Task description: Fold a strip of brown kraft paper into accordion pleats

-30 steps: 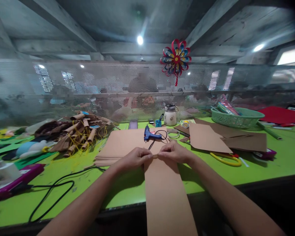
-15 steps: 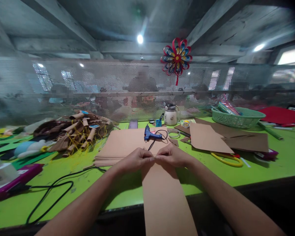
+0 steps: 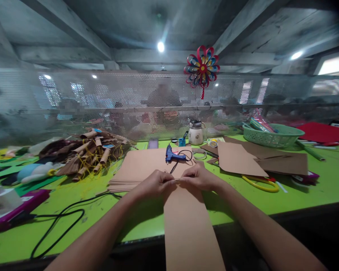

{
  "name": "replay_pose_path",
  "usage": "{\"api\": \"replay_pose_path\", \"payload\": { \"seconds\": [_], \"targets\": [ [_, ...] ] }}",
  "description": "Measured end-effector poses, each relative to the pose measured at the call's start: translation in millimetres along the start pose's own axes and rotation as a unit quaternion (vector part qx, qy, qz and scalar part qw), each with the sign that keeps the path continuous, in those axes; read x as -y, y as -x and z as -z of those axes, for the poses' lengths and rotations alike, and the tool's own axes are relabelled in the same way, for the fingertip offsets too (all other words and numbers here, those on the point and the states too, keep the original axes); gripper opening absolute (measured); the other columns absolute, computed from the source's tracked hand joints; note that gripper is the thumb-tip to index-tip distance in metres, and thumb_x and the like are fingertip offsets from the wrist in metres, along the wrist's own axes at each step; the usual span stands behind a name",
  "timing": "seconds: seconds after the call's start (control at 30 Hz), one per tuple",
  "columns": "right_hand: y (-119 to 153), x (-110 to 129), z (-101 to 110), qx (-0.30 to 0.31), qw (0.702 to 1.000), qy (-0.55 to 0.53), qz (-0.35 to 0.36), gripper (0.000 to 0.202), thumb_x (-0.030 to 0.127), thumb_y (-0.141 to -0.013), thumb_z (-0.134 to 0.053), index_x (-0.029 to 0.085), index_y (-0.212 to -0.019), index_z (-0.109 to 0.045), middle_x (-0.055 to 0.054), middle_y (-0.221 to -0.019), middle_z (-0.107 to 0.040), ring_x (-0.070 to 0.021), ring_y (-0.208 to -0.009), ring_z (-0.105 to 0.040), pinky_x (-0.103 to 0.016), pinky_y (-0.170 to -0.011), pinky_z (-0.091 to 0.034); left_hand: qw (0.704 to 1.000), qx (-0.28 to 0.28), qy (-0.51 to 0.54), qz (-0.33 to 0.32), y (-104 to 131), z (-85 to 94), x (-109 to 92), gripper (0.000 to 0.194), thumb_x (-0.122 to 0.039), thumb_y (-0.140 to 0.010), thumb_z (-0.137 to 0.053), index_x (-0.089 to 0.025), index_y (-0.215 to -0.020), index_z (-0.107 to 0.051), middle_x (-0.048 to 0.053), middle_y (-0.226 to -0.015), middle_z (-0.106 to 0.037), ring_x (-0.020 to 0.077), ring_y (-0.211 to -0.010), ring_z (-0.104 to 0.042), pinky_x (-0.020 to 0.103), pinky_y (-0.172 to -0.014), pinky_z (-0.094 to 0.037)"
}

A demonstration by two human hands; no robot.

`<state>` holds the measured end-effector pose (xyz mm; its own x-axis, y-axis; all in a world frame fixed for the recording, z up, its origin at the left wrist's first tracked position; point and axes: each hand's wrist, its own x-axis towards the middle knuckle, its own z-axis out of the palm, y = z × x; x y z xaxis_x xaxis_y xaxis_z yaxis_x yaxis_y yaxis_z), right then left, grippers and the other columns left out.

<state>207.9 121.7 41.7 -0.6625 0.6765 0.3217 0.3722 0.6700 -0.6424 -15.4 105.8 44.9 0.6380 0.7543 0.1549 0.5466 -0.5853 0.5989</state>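
A long strip of brown paper (image 3: 188,226) runs from the table down over its front edge toward me. Its far end is pinched between the fingers of my left hand (image 3: 161,182) and my right hand (image 3: 196,177), whose fingertips nearly meet at the edge, where the paper looks folded or rolled. Just beyond my hands, a blue glue gun (image 3: 173,155) lies on a stack of brown sheets (image 3: 141,162), its black cord trailing close to my fingers.
Bundled brown paper pieces with yellow string (image 3: 93,150) lie left. A purple power strip (image 3: 19,210) and black cable are nearer. Behind stand a white bottle (image 3: 196,133) and perforated screen (image 3: 130,98). Right are brown sheets (image 3: 240,158), a yellow ring (image 3: 260,185) and a green basket (image 3: 274,137).
Both hands stay at the far end of the strip, with only slight finger movement there. The view has shifted very slightly.
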Motion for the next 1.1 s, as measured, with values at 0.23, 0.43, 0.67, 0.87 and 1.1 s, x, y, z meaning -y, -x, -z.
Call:
{"api": "replay_pose_path", "payload": {
  "seconds": [0.23,0.43,0.67,0.87,1.1],
  "targets": [
    [2.7,-8.7,14.4,-0.011,0.996,-0.066,-0.064,0.042,0.049,-0.080,-0.061,0.009,-0.076,-0.074,-0.002,-0.057,-0.058,-0.0081,-0.049,-0.042,-0.020,-0.044,-0.028,0.999,-0.027,0.017,0.035,0.7,4.7,8.6,0.040,-0.046,-0.087,-0.049,-0.013,-0.067,-0.059,-0.003,-0.054,-0.044,0.0078,-0.049,-0.036,0.019,-0.046,-0.024],
    [3.5,-10.0,14.3,-0.011,0.995,-0.080,-0.063,0.044,0.051,-0.081,-0.061,0.009,-0.078,-0.074,-0.003,-0.058,-0.060,-0.0086,-0.050,-0.045,-0.020,-0.045,-0.032,0.996,0.036,0.054,0.059,3.9,16.1,4.4,0.033,-0.041,-0.087,-0.046,-0.014,-0.070,-0.055,-0.002,-0.059,-0.051,0.0104,-0.051,-0.047,0.020,-0.049,-0.032],
    [6.3,-13.6,27.9,0.070,0.995,-0.067,-0.020,0.043,0.049,-0.087,-0.054,0.010,-0.079,-0.070,-0.002,-0.066,-0.060,-0.0105,-0.060,-0.051,-0.023,-0.059,-0.039,0.994,0.094,0.056,0.008,7.9,24.6,1.1,0.020,-0.022,-0.084,-0.043,-0.014,-0.071,-0.056,0.001,-0.066,-0.058,0.0137,-0.065,-0.056,0.024,-0.066,-0.042],
    [8.6,-13.9,30.3,0.090,0.985,-0.144,-0.033,0.041,0.051,-0.087,-0.053,0.012,-0.079,-0.065,0.001,-0.068,-0.052,-0.0094,-0.058,-0.055,-0.022,-0.056,-0.040,0.993,0.031,0.100,0.054,5.3,20.5,6.7,0.031,-0.044,-0.090,-0.045,-0.015,-0.082,-0.053,0.001,-0.068,-0.056,0.0117,-0.055,-0.055,0.022,-0.052,-0.042],
    [12.8,-8.5,32.2,0.081,0.975,-0.197,-0.061,0.037,0.048,-0.084,-0.059,0.012,-0.093,-0.067,0.002,-0.069,-0.055,-0.0054,-0.045,-0.053,-0.019,-0.046,-0.035,0.986,0.033,0.149,0.061,7.6,25.6,4.9,0.038,-0.052,-0.085,-0.052,-0.014,-0.080,-0.053,0.000,-0.065,-0.056,0.0090,-0.048,-0.051,0.021,-0.047,-0.041]
  ]
}}
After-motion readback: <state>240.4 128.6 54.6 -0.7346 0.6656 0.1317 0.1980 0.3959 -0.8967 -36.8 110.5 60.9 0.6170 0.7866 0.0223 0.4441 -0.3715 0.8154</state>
